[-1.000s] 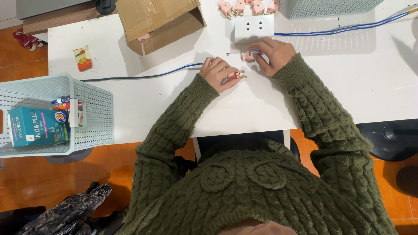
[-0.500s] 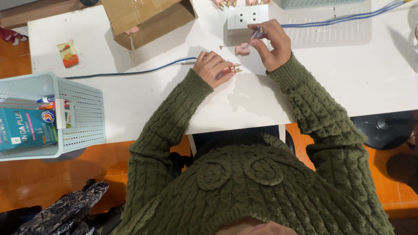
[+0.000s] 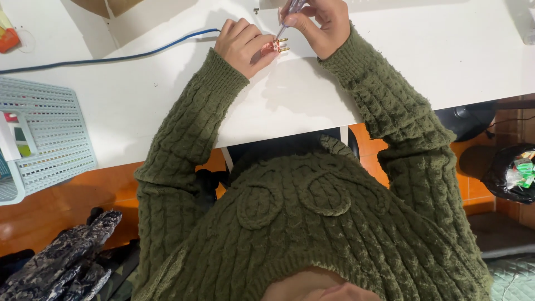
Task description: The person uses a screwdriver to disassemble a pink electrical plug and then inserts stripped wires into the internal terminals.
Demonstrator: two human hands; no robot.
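My left hand [image 3: 242,44] rests on the white table [image 3: 446,61] and grips a small pink two-pin plug [image 3: 273,47], brass pins pointing right. My right hand [image 3: 323,22] holds a slim screwdriver [image 3: 290,12] with a clear handle, its tip angled down onto the plug's top. Both hands sit close together near the table's far middle. My green knitted sleeves cover both arms to the wrists.
A blue cable [image 3: 139,51] runs left across the table from my left hand. A pale plastic basket [image 3: 50,139] hangs over the table's left edge. A cardboard box corner [image 3: 111,5] sits at the top. A black bin [image 3: 510,173] stands on the floor at right.
The view has dropped toward me, so the white socket block and box slid out of the top. My right hand has brought the screwdriver down onto the plug in my left hand.
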